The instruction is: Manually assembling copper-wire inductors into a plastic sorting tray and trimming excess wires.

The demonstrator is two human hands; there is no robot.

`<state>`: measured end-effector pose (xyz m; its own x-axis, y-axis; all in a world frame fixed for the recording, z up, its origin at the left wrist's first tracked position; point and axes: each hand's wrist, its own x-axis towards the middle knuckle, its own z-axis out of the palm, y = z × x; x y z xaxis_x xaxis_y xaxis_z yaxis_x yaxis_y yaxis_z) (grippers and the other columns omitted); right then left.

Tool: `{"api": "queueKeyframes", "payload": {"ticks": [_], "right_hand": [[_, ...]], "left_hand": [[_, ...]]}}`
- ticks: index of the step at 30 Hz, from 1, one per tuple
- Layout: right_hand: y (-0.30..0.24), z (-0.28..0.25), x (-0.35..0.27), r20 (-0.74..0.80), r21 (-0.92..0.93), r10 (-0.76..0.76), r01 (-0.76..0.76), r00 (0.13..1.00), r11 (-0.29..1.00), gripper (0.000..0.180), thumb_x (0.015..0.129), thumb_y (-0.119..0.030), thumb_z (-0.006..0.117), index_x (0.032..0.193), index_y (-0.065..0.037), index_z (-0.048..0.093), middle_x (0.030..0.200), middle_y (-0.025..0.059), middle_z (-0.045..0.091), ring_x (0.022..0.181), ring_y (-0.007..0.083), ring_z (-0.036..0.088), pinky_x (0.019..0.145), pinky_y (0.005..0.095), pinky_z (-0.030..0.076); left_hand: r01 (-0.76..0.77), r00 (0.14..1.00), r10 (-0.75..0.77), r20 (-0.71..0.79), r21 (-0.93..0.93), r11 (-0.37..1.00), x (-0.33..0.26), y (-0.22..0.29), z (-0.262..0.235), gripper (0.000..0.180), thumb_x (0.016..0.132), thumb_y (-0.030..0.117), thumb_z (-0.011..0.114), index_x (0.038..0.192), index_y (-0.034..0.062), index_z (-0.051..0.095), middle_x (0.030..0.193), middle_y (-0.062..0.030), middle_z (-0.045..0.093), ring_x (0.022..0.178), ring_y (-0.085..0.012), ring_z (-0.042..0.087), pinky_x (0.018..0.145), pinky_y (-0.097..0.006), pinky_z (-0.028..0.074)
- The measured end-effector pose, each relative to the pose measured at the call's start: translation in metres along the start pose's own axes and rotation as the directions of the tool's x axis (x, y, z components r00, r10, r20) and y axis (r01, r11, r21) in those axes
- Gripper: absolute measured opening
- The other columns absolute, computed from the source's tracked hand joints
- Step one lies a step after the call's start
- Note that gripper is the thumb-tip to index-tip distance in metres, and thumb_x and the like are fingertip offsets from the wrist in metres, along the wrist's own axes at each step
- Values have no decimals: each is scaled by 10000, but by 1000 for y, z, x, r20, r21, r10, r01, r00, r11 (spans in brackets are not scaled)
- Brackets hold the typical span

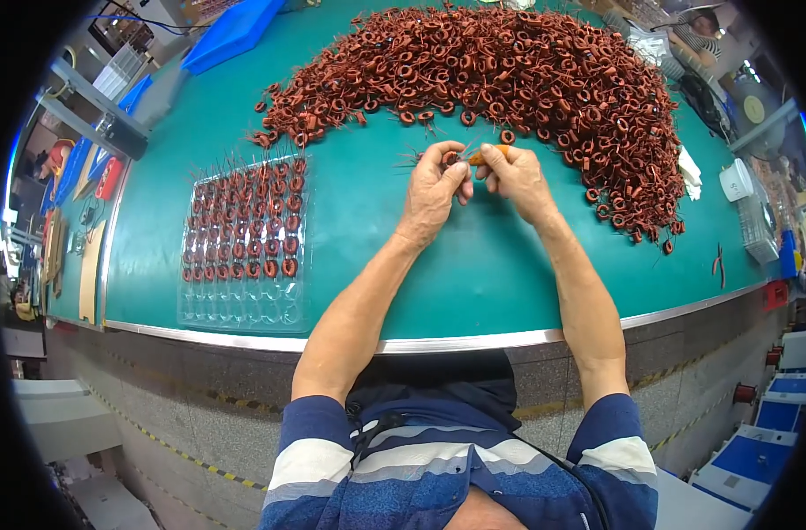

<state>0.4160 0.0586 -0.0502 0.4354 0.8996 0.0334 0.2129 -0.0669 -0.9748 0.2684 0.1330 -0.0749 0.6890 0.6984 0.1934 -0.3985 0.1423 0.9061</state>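
Over the middle of the green table (403, 283), my left hand (431, 196) is closed on a small copper-red wire-wound ring coil (450, 159), its thin leads sticking out past the fingers. Close to its right, my right hand (525, 184) grips a small tool with an orange handle (488, 156), pointed at the coil; the tool's tip is too small to make out. Left of my arms lies a clear plastic tray (244, 311) holding rows of upright coils (244, 221), with bare pockets in its nearest rows.
A large heap of similar coils (491, 62) curves across the table's far side and down the right. Red-handled pliers (719, 267) lie near the right edge, by a white tub (736, 179). A blue bin (233, 35) sits far left. Another person (699, 35) is at far right.
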Motion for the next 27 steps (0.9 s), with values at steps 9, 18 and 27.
{"api": "queueKeyframes", "payload": {"ticks": [9, 18, 27], "right_hand": [[-2, -11, -1, -44, 357, 167, -141, 985, 924, 272, 910, -299, 615, 871, -33, 655, 639, -8, 570, 481, 36, 444, 397, 179, 285], [-3, -12, 2, -26, 387, 122, -102, 992, 916, 193, 883, -214, 671, 932, -30, 637, 667, -7, 570, 497, 35, 475, 406, 157, 308], [2, -15, 4, 65, 469, 192, -200, 979, 860, 195, 879, -216, 684, 851, -39, 607, 664, -7, 574, 494, 33, 489, 380, 154, 327]], "left_hand": [[-33, 999, 28, 27, 229, 973, -5, 3, 6, 217, 948, 87, 520, 1138, -16, 493, 788, -39, 546, 661, -113, 551, 578, -256, 478], [222, 970, -218, 105, -34, 974, -2, 2, -9, 356, 1000, 341, 461, 1070, -4, 516, 717, -57, 565, 581, -128, 566, 507, -247, 467], [99, 985, -143, 94, 369, 924, -2, 11, -7, 448, 1015, 433, 371, 1081, 28, 551, 709, -63, 598, 564, -123, 568, 500, -235, 449]]}}
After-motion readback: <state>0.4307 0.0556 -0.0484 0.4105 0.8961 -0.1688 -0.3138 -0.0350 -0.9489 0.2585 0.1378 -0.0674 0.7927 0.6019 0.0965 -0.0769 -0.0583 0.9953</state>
